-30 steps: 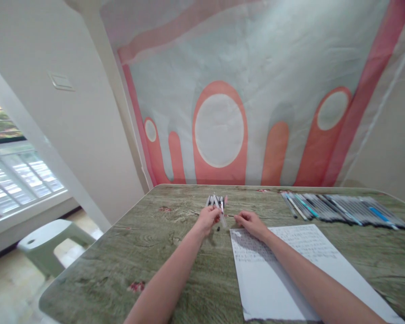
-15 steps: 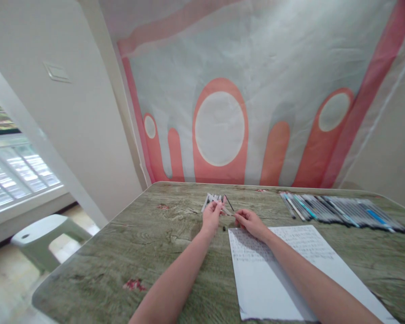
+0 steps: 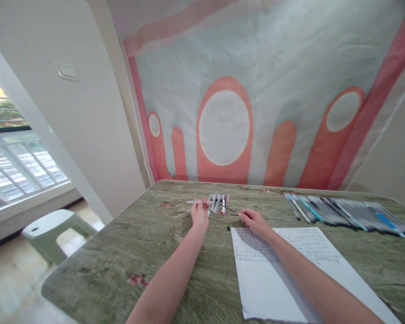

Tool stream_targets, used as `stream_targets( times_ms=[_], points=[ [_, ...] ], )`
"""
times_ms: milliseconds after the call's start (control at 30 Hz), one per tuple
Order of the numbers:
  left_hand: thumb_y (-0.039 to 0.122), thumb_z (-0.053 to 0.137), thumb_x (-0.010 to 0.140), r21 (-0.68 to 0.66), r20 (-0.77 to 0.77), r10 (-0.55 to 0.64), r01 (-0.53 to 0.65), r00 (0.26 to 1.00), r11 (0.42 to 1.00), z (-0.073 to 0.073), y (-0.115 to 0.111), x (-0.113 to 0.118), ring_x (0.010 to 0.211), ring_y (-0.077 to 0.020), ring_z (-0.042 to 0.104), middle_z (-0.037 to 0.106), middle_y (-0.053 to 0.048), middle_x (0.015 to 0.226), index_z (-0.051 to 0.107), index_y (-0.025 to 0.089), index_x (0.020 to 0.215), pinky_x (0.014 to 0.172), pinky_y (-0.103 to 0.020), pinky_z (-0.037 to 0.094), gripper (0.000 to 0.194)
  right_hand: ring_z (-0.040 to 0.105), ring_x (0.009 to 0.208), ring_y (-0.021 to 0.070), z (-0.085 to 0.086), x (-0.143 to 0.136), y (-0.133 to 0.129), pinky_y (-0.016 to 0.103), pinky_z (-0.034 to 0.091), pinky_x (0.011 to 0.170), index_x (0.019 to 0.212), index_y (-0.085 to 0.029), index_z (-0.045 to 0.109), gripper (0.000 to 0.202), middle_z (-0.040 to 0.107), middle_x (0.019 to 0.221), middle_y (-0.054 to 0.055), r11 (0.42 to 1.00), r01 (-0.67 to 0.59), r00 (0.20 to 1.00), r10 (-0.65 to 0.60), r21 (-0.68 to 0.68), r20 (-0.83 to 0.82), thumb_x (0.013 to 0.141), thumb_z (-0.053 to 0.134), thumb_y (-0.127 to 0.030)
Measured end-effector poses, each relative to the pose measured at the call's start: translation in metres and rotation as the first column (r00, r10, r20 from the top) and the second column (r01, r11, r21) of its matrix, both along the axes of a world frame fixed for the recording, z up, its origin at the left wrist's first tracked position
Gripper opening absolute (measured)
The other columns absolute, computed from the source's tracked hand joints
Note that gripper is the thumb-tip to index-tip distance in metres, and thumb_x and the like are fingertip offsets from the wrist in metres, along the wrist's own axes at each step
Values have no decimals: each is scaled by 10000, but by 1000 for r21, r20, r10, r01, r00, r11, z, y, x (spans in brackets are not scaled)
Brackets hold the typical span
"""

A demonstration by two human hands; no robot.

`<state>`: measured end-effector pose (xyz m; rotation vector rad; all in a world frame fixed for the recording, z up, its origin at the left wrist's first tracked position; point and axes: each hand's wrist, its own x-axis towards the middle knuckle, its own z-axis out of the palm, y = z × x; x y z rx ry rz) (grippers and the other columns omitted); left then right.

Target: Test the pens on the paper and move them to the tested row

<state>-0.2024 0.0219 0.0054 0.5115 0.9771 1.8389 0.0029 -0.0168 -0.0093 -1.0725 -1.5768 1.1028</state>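
Observation:
My left hand (image 3: pixel 200 217) is closed around a pale pen barrel (image 3: pixel 191 202) that points out to the left. To its right, my right hand (image 3: pixel 255 222) pinches a thin dark pen refill (image 3: pixel 230 210), which slants up and left from the fingertips. Just behind the two hands lies a small group of grey pen barrels (image 3: pixel 217 200), partly crossed by the refill. A small black pen cap (image 3: pixel 228 228) rests on the table near the paper's top left corner. Under my right wrist is a white sheet of paper (image 3: pixel 273 288) with handwritten lines across its upper part.
A long row of pens (image 3: pixel 344 212), mostly grey with some teal and blue, lies along the right of the wood-patterned table (image 3: pixel 121 252). Beyond the table's left edge stands a pale green stool (image 3: pixel 50 225). A printed sheet (image 3: pixel 224 126) covers the wall behind.
My left hand has moved left with the pen barrel, away from my right hand. The refill has swung to a flatter slant in my right hand. The view has shifted slightly.

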Motion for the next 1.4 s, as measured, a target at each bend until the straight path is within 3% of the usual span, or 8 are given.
stream_targets(
  times_ms=[433, 633, 833, 933, 1133, 1400],
  points=[
    [213, 525, 783, 50, -11, -120, 121, 993, 991, -3, -5, 10, 679, -92, 589, 631, -52, 808, 486, 138, 892, 678, -228, 441, 138, 368, 439, 74, -3, 0, 2, 198, 260, 402, 811, -154, 596, 328, 461, 540, -37, 1000, 2, 1000, -2, 0, -11, 725, 513, -459],
    [270, 608, 720, 86, -48, -297, 300, 954, 950, -2, -16, 25, 702, -110, 589, 633, -74, 816, 521, 120, 796, 706, -251, 439, 190, 403, 438, 75, 1, -1, -1, 187, 280, 380, 845, -187, 530, 316, 520, 579, -37, 999, 6, 984, -12, -32, -175, 678, 589, -448],
    [265, 663, 666, -20, -71, -462, 461, 884, 887, -5, -27, 44, 616, -71, 556, 595, -14, 678, 547, 124, 735, 613, -187, 425, 196, 416, 446, 73, 7, 1, -4, 192, 307, 395, 713, -163, 540, 323, 550, 566, -12, 998, 42, 967, -55, -55, -250, 624, 650, -453],
    [260, 655, 677, -53, -47, -498, 495, 866, 867, -4, -30, 48, 610, -72, 558, 591, -10, 663, 547, 128, 742, 591, -180, 429, 183, 396, 431, 60, 9, 2, -5, 188, 305, 399, 718, -151, 577, 293, 523, 530, -24, 997, 41, 950, -59, -64, -307, 636, 655, -421],
    [206, 594, 740, -54, 65, -520, 523, 852, 850, 0, -32, 47, 630, -66, 567, 612, -39, 687, 557, 114, 741, 626, -174, 455, 99, 462, 526, 74, 10, 4, -4, 195, 363, 435, 919, -178, 611, 346, 633, 809, 44, 989, -29, 875, -44, -143, -482, 659, 638, -405],
    [159, 553, 770, -49, 96, -584, 590, 806, 806, 0, -34, 47, 610, -63, 572, 615, -49, 675, 564, 93, 750, 613, -164, 478, 71, 424, 465, 58, 4, 5, 0, 196, 328, 413, 834, -173, 627, 320, 616, 715, 10, 991, 14, 891, -71, -131, -449, 638, 651, -425]
  ],
)
